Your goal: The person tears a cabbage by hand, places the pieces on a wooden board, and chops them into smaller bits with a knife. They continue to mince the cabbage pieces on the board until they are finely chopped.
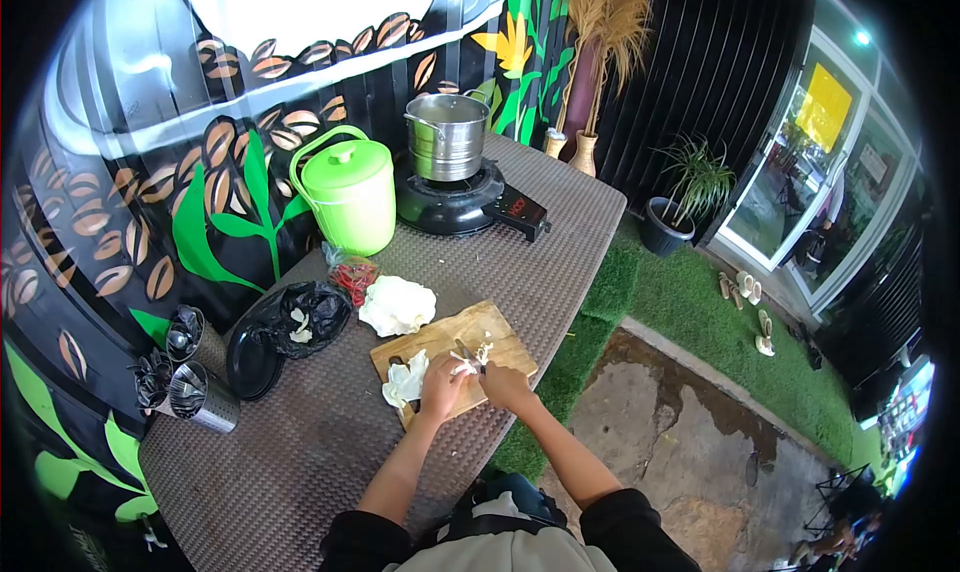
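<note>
On the wooden cutting board my right hand is closed around a knife; its handle is mostly hidden in the fingers. My left hand sits just left of it, fingers bent over pale cabbage beside the blade. Thin cabbage shreds lie on the board beyond my hands. A loose white cabbage leaf rests on the board's left part, next to my left hand. Past the board's far left corner, a larger pale cabbage piece lies on the woven table.
Behind the board stand a lime-green lidded bucket and a steel pot on a portable gas stove. Left are a bag of red chillies, a black plastic bag, a black plate and metal utensil holders.
</note>
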